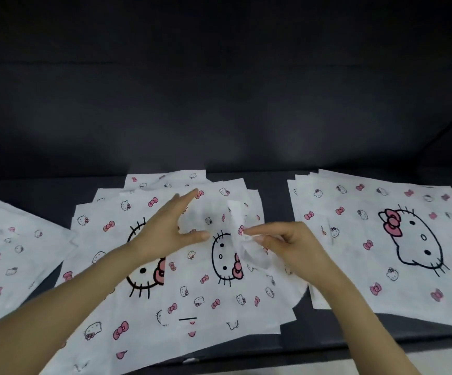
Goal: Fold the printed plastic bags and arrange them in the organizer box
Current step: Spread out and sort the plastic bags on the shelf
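Three bag piles (pixel 360 269), right hand (pixel 287 247) pinching bag (pixel 205 293)

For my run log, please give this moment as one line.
left hand: open | right hand: pinches white cat-printed plastic bag | organizer box: not visible

- Three piles of bags lie side by side across the surface (pixel 306 342).
- The left pile (pixel 8 253) runs off the left edge.
- The middle pile (pixel 205 293) reaches the near edge.
- The right pile (pixel 368 239) lies just beside it.
- A loose bag (pixel 239 234) sits above the middle pile.
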A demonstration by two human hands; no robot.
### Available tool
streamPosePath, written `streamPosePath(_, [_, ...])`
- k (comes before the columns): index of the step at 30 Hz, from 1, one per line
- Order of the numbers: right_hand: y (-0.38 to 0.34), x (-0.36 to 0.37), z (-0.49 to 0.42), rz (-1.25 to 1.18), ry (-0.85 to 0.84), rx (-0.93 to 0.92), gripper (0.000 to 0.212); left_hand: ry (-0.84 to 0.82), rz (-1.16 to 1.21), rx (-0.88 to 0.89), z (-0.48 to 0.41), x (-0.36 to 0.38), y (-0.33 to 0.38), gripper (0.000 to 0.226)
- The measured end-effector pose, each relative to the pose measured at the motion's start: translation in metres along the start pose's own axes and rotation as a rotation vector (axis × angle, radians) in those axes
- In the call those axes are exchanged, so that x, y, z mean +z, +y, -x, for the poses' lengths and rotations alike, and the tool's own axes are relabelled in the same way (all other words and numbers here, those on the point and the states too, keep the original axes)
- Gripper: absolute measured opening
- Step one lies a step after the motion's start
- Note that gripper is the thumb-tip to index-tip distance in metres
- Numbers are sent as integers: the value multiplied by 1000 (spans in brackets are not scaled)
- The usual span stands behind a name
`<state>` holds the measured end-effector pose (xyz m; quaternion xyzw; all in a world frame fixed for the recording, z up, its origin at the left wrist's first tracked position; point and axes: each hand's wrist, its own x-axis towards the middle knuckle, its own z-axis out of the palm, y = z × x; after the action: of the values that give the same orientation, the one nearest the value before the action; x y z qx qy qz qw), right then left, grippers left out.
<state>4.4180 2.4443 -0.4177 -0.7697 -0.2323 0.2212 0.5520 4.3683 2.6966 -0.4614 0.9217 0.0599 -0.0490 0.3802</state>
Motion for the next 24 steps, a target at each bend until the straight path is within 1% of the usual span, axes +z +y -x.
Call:
streamPosePath(1, [-14, -4, -1, -32, -39, -13, 30, -40, 114, 1, -1, -7, 2, 84])
streamPosePath(3, [-43, -10, -2, -96, -79, -34, 28, -153, 228, 10, -2, -15, 0, 73])
streamPosePath(5, [-55, -14, -8, -150, -61, -16, 27, -228, 282, 23, -3, -15, -5, 47])
streamPosePath(7, [-52, -14, -18, -121, -2, 17, 24, -215, 351, 33, -2, -11, -8, 17])
streamPosePath(8, [-46, -13, -24, -92, 38, 37, 23, -208, 404, 10, 0, -9, -12, 13])
streamPosePath(10, [-33, -7, -34, -50, 95, 92, 22, -193, 529, -67, 10, -11, -17, 13])
streamPosePath(12, [-27, 7, -42, -47, 82, 116, 24, -174, 624, -131, 26, -16, -26, 16])
streamPosePath(13, [-27, 16, -46, -38, 51, 112, 27, -182, 665, -150, 32, -16, -31, 22])
streamPosePath(15, [-28, 35, -55, -5, -34, 108, 32, -198, 700, -187, 42, -15, -39, 43])
streamPosePath(16, [-29, 43, -60, 0, -74, 114, 32, -180, 687, -206, 44, -12, -43, 51])
streamPosePath(17, [-32, 52, -65, -21, -112, 117, 31, -127, 664, -218, 44, -10, -47, 53])
streamPosePath(19, [-39, 63, -73, -81, -173, 113, 28, 39, 595, -206, 42, -10, -54, 52])
streamPosePath(20, [-43, 69, -78, -95, -199, 104, 29, 115, 564, -189, 43, -14, -59, 45])
streamPosePath(21, [-48, 75, -82, -108, -216, 91, 30, 158, 552, -176, 45, -20, -64, 33])
streamPosePath(22, [-53, 82, -87, -121, -222, 73, 31, 165, 564, -161, 50, -27, -67, 23])
streamPosePath(23, [-58, 89, -92, -132, -215, 53, 29, 159, 591, -141, 59, -36, -67, 20])
streamPosePath(24, [-62, 97, -98, -141, -202, 36, 27, 167, 630, -124, 68, -46, -66, 24])
